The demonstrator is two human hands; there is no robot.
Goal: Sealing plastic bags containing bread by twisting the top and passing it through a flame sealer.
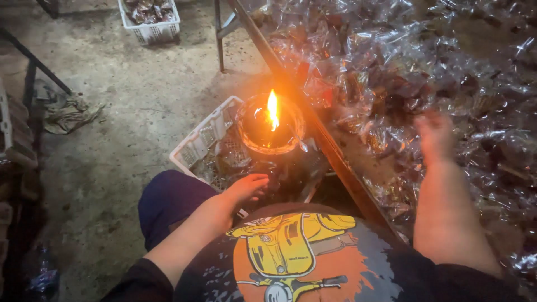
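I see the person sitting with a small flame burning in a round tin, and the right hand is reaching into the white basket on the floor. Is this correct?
Not quite. In the head view the right hand reaches into the heap of clear wrapped packets on the table, not the white basket. The flame does burn in the round tin, near the left hand.

1. Flame (273,109), ahead of left hand (246,187): bright yellow-white, orange glow over its dark round holder (272,130).
2. Basket (201,140) beside left hand: white lattice.
3. Packets (391,72) around right hand (434,136): clear film, dark brown contents.
4. Shirt (291,257) between the forearms: black, yellow scooter print on an orange patch.
5. Floor (140,95) beyond left hand: mottled grey.
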